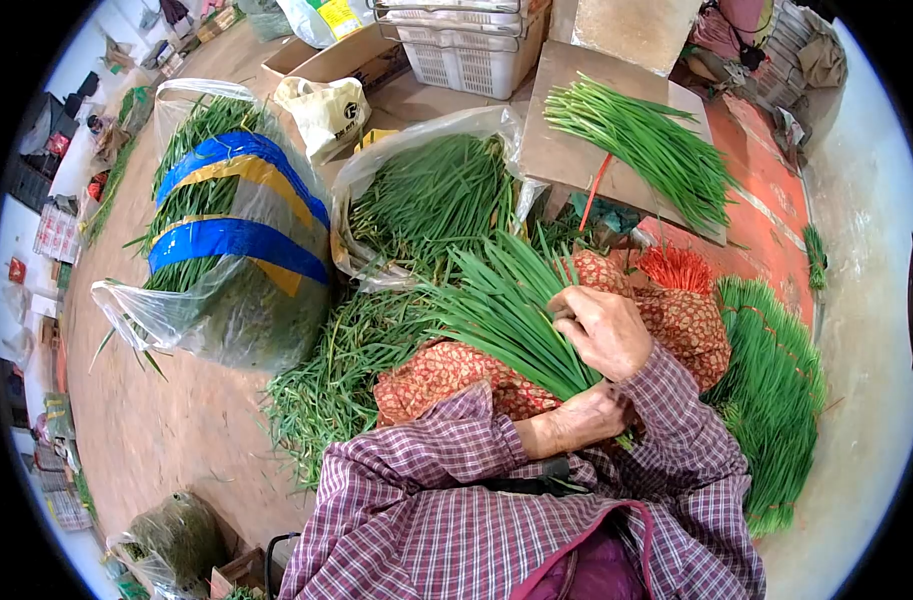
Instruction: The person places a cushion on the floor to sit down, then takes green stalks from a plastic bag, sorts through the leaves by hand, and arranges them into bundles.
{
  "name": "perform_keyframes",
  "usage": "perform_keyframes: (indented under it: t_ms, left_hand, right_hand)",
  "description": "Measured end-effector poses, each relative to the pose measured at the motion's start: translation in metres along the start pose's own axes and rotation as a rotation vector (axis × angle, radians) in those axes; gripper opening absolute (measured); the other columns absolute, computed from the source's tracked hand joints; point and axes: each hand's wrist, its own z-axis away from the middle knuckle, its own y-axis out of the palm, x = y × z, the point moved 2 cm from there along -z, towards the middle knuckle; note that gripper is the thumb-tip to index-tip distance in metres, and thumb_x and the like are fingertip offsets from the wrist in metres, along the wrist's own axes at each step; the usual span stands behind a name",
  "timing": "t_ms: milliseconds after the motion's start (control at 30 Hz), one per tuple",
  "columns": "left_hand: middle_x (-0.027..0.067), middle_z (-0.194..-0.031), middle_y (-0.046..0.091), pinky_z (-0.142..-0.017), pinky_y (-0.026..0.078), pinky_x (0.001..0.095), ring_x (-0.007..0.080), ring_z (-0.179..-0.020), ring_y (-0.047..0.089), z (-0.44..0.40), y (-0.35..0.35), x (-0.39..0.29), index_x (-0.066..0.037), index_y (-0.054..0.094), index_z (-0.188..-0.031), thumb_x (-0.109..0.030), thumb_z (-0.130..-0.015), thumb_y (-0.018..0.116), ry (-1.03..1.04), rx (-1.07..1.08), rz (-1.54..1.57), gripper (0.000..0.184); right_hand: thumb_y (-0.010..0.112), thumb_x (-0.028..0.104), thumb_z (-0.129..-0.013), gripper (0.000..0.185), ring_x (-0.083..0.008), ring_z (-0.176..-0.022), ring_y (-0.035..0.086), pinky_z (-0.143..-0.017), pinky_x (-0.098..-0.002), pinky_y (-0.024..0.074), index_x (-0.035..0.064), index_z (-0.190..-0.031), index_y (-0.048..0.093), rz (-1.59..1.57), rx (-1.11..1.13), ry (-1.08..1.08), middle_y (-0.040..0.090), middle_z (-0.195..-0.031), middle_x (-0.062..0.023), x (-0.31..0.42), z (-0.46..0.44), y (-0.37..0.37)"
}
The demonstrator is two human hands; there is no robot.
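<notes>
Across my lap lies a loose bunch of garlic chives, its leaf tips fanned toward the upper left. My left hand is wrapped round its stem end, low near my right sleeve. Over the upper right edge of the bunch, my right hand is closed with bent fingers, apparently pinching some leaves; the fingertips are partly hidden. Beneath the bunch, a red floral cloth covers my knees. A bundle of red ties rests on the cloth at the right knee.
A stool-like board bears a tied chive bunch. Loose chives fill an open plastic bag ahead; a taped bag stands left. Trimmings cover the floor beside my knee. Stacked bunches lie right, near the wall.
</notes>
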Motion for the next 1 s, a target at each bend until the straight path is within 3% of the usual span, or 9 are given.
perform_keyframes:
  t_ms: [133, 233, 300, 433, 500, 667, 733, 1000]
  left_hand:
    - [0.0078, -0.108, 0.063, -0.093, 0.043, 0.0348, 0.0205, -0.102, 0.057, 0.0, 0.004, 0.0, -0.006, 0.065, -0.107, -0.021, -0.076, 0.054, 0.012, -0.065, 0.051, 0.036]
    - [0.0068, -0.097, 0.064, -0.082, 0.044, 0.033, 0.0206, -0.092, 0.057, 0.001, 0.002, 0.001, -0.005, 0.065, -0.099, -0.022, -0.076, 0.054, 0.015, -0.128, 0.008, 0.031]
    - [0.0092, -0.115, 0.061, -0.099, 0.039, 0.0361, 0.0219, -0.109, 0.055, -0.001, 0.003, -0.001, -0.006, 0.064, -0.11, -0.022, -0.077, 0.054, 0.014, -0.033, -0.027, 0.038]
    - [0.0093, -0.116, 0.06, -0.101, 0.038, 0.0383, 0.0236, -0.111, 0.054, 0.0, -0.001, 0.0, -0.006, 0.063, -0.112, -0.023, -0.077, 0.054, 0.037, 0.067, -0.053, 0.04]
    - [0.0098, -0.113, 0.062, -0.103, 0.036, 0.0415, 0.0252, -0.111, 0.054, 0.0, -0.006, 0.003, -0.004, 0.062, -0.112, -0.024, -0.077, 0.054, 0.001, -0.083, -0.06, 0.041]
    - [0.0117, -0.111, 0.062, -0.105, 0.035, 0.0442, 0.0249, -0.111, 0.054, -0.001, -0.013, 0.006, -0.003, 0.061, -0.111, -0.024, -0.077, 0.053, 0.01, -0.078, -0.083, 0.041]
    - [0.012, -0.111, 0.062, -0.105, 0.035, 0.0438, 0.0249, -0.111, 0.054, -0.001, -0.013, 0.006, -0.003, 0.061, -0.111, -0.023, -0.077, 0.053, 0.012, -0.085, -0.104, 0.04]
    - [0.013, -0.113, 0.06, -0.105, 0.035, 0.0448, 0.0258, -0.111, 0.054, -0.001, -0.008, 0.006, -0.004, 0.061, -0.109, -0.024, -0.076, 0.054, 0.005, -0.104, 0.012, 0.04]
  right_hand:
    - [0.069, 0.015, -0.077, 0.021, -0.0256, -0.078, 0.065, -0.066, -0.0372, 0.051, 0.0042, -0.093, 0.061, 0.073, 0.072, 0.02, 0.061, -0.085, -0.0098, 0.002, -0.002, 0.004]
    - [0.072, 0.018, -0.074, 0.024, -0.0246, -0.076, 0.064, -0.065, -0.0371, 0.0505, 0.0061, -0.092, 0.062, 0.12, 0.075, 0.043, 0.06, -0.083, -0.0084, 0.0, -0.002, 0.006]
    - [0.073, 0.02, -0.073, 0.024, -0.0241, -0.075, 0.064, -0.064, -0.0365, 0.0503, 0.0066, -0.09, 0.062, 0.138, 0.081, 0.053, 0.059, -0.082, -0.0076, 0.001, -0.004, 0.005]
    - [0.074, 0.022, -0.071, 0.023, -0.0222, -0.068, 0.061, -0.061, -0.0347, 0.0494, 0.0064, -0.083, 0.062, 0.032, 0.069, 0.039, 0.058, -0.077, -0.0057, -0.004, -0.005, 0.004]
    - [0.074, 0.021, -0.071, 0.023, -0.0212, -0.066, 0.061, -0.06, -0.0339, 0.0492, 0.0059, -0.083, 0.062, -0.012, 0.09, 0.054, 0.057, -0.075, -0.0056, -0.005, -0.006, 0.001]
    - [0.073, 0.025, -0.072, 0.022, -0.0216, -0.068, 0.062, -0.061, -0.0357, 0.0492, 0.0092, -0.083, 0.062, -0.087, 0.131, 0.082, 0.06, -0.076, -0.0056, -0.015, -0.005, 0.0]
    - [0.073, 0.017, -0.073, 0.022, -0.0163, -0.062, 0.06, -0.057, -0.0305, 0.0482, 0.0015, -0.082, 0.06, -0.189, 0.1, 0.007, 0.059, -0.071, -0.0066, -0.016, -0.004, -0.002]
    - [0.071, 0.014, -0.076, 0.021, -0.0142, -0.064, 0.06, -0.059, -0.03, 0.048, -0.0018, -0.083, 0.06, -0.29, 0.107, 0.086, 0.061, -0.073, -0.0091, -0.02, 0.0, 0.0]
